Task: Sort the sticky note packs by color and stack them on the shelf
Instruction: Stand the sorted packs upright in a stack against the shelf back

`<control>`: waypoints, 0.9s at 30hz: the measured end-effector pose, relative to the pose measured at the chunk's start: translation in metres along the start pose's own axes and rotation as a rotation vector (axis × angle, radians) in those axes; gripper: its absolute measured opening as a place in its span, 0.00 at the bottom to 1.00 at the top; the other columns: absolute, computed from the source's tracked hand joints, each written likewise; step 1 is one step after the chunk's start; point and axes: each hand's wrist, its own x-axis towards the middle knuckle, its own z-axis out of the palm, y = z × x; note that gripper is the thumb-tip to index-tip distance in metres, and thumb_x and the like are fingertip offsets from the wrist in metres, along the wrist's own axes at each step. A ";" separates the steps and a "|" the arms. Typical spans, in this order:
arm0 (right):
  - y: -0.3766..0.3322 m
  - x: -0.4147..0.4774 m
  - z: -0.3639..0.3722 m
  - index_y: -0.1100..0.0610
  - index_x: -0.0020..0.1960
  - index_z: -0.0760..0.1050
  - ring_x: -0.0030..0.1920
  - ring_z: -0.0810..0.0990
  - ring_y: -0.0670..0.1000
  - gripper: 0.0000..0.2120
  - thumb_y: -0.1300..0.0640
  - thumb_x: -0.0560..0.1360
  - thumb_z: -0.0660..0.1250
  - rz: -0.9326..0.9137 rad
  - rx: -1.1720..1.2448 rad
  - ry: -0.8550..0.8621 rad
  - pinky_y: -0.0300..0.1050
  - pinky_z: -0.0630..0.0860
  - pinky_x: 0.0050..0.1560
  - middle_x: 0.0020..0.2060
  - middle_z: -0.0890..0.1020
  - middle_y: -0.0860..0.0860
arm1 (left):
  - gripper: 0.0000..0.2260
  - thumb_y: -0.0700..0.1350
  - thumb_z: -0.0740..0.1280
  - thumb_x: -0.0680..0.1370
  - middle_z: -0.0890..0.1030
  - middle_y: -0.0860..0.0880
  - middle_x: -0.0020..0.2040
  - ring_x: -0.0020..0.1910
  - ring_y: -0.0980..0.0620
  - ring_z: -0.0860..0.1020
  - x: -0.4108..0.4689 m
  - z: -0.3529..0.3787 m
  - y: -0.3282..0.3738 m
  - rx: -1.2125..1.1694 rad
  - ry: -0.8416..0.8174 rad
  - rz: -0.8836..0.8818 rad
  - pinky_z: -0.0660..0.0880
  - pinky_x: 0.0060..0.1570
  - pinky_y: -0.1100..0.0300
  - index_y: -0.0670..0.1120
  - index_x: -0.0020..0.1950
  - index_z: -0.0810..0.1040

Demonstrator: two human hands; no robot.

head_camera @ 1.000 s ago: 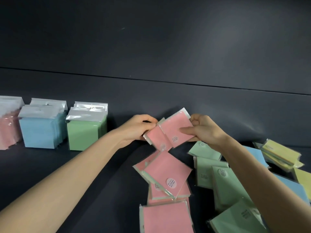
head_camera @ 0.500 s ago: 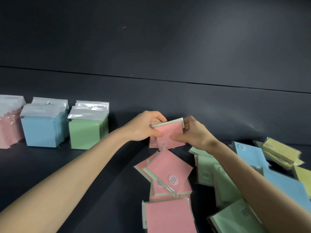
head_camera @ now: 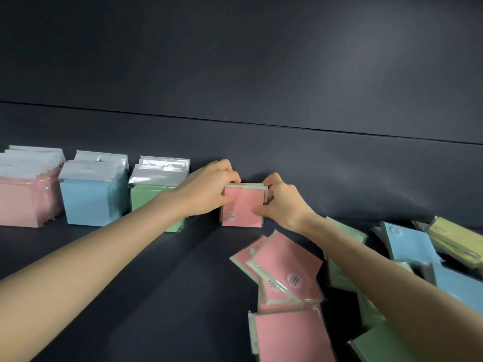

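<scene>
Held thing: we hold a thin bundle of pink packs (head_camera: 244, 207) upright on its lower edge on the shelf (head_camera: 130, 270), close to the back wall (head_camera: 261, 158) and just right of the green stack (head_camera: 154, 202).
Left hand: our left hand (head_camera: 209, 188) grips the bundle's left side, fingers curled over the top corner.
Right hand: our right hand (head_camera: 282, 205) pinches the right side, thumb on the front face and fingers round the top and back.
Sorted rows: the pink stack (head_camera: 21, 202), the blue stack (head_camera: 88, 202) and the green stack stand side by side to the left.
Unsorted pile: loose pink packs (head_camera: 285, 273), loose green packs (head_camera: 342, 273), loose blue packs (head_camera: 410, 246) and yellow packs (head_camera: 454, 239) lie tumbled at the right.
Step, as we judge it: squaring the bundle and standing it in place.
Risk, toppling: the bundle is thin and nothing props its front, so letting go may tip it forward.
Risk, sliding: the glossy wrappers look slippery, so uneven pressure from our hands may fan the packs out.
Risk, colour split: the pink stack is well apart at the far left, so pink may end up in two places.
Risk, left forearm: it crosses in front of the green stack, and a careless pull back may knock it.
Risk, right forearm: it passes over the unsorted pile and may drag packs along as it withdraws.
</scene>
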 end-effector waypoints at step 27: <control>-0.008 -0.028 -0.034 0.56 0.59 0.71 0.52 0.77 0.52 0.20 0.48 0.72 0.71 -0.002 -0.193 -0.018 0.44 0.73 0.52 0.53 0.76 0.51 | 0.14 0.47 0.64 0.77 0.71 0.51 0.59 0.59 0.51 0.69 -0.020 -0.006 0.025 -0.004 0.068 -0.057 0.66 0.55 0.57 0.49 0.63 0.73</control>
